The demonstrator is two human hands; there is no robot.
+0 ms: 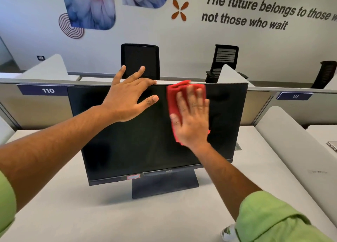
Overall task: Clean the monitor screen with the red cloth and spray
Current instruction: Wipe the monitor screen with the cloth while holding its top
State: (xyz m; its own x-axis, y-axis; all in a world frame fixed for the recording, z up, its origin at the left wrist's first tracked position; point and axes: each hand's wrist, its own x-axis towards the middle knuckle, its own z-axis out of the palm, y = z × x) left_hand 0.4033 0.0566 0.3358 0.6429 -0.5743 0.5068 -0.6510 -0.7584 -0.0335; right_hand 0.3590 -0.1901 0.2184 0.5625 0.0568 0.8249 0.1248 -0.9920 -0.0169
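A black monitor [138, 143] stands on a dark stand on the white desk, its screen dark. My right hand [191, 117] lies flat with straight fingers on the red cloth [173, 97], pressing it against the upper right part of the screen near the top edge. My left hand [127, 97] rests on the monitor's top edge left of centre, fingers spread, some reaching over the top and the thumb in front of the screen. At the bottom right, under my right sleeve, a white object [228, 232] that may be the spray bottle pokes out, mostly hidden.
The white desk [91, 214] spreads out in front of the monitor. White curved dividers [291, 150] flank the desk. A low partition with labels 110 [47, 90] and 111 runs behind. Black office chairs [140, 61] stand beyond it. A laptop corner [332, 146] shows at far right.
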